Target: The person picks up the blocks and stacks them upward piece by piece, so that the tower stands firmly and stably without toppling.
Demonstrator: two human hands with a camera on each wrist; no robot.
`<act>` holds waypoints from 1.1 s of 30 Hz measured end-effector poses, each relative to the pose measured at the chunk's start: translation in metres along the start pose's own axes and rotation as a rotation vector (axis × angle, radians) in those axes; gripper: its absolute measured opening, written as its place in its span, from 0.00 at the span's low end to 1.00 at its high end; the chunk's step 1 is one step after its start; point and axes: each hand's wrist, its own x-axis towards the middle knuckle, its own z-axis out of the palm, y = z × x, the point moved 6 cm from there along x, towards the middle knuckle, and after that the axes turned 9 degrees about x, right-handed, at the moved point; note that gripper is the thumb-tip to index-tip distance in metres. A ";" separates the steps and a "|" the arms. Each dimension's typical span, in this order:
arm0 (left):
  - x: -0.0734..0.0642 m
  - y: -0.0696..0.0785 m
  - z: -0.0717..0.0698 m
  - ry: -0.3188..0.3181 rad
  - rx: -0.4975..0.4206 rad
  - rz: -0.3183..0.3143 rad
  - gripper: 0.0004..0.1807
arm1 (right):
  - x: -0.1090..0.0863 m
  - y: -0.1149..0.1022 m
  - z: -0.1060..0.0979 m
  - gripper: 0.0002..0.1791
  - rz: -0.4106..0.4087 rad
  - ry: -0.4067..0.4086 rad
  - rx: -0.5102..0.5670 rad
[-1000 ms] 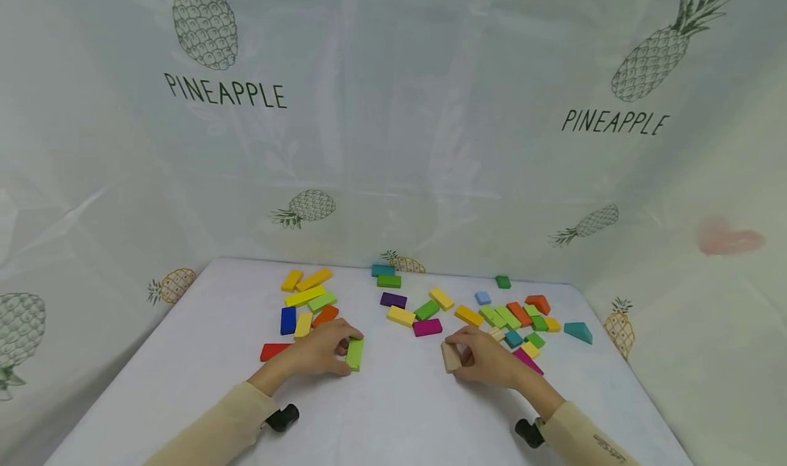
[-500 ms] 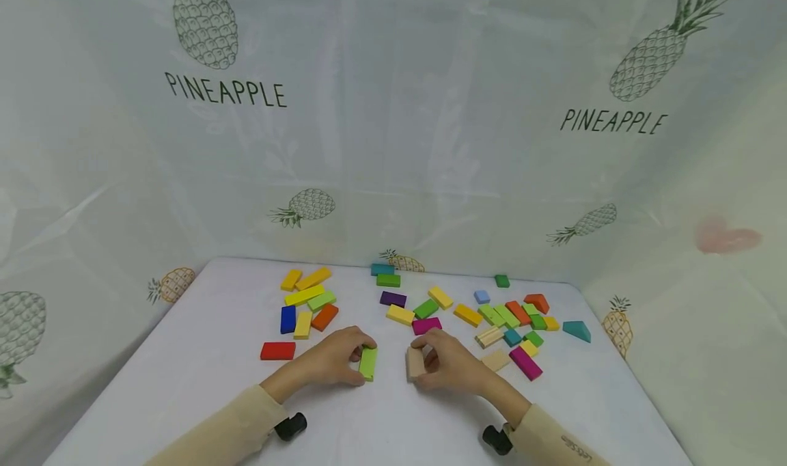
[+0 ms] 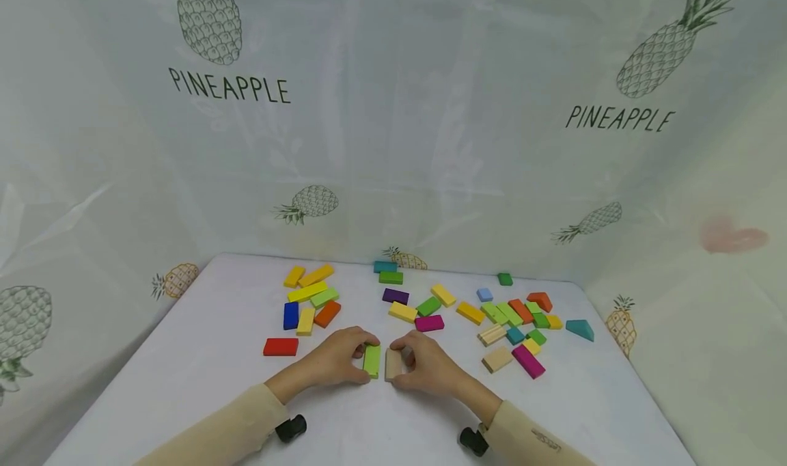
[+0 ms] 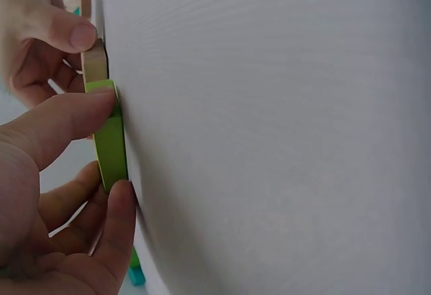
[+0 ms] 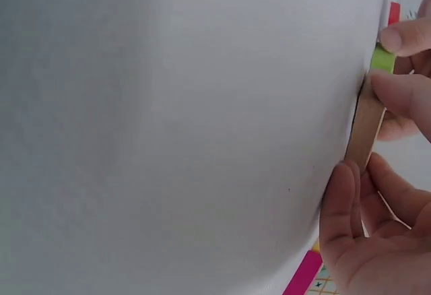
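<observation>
In the head view my left hand pinches a light green block by its two ends, thumb at the near end and fingers at the far one. Beside it, a plain wooden block is gripped the same way by my right hand. A narrow strip of table separates the two blocks in that view. The left wrist view shows the green block low against the white cloth. Seen from the right wrist, the wooden block also sits at the cloth, its ends partly covered by thumb and fingertips.
A red block lies left of my left hand, with several yellow, blue and orange blocks behind it. Right of my right hand are another wooden block and a magenta block. A magenta block lies just beyond the hands.
My right hand has slid the wooden block left across the table to beside the green one. My left hand has shifted the green block slightly right and nearer.
</observation>
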 end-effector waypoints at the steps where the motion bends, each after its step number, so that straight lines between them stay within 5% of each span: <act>1: 0.000 0.000 0.000 0.002 -0.001 0.000 0.32 | 0.001 0.000 0.000 0.30 0.006 0.004 -0.002; 24: 0.005 0.009 0.003 0.062 0.065 -0.031 0.31 | 0.007 -0.002 0.004 0.31 0.072 0.089 0.012; 33: 0.004 0.011 0.004 0.067 0.096 -0.006 0.30 | -0.001 -0.003 -0.005 0.37 0.091 0.008 0.078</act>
